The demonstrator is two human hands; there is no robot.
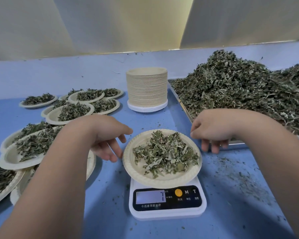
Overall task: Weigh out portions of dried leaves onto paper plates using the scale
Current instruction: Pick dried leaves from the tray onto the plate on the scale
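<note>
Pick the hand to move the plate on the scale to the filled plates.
Left, probably: left hand is at the plate rim, filled plates lie on its side; right hand hangs by the leaf tray.

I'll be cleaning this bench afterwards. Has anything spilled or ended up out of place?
Yes: leaf crumbs lie scattered on the blue table right of the scale, off any plate. At left, the filled plates overlap and lean on one another instead of lying flat. Nothing looks damaged.
</note>
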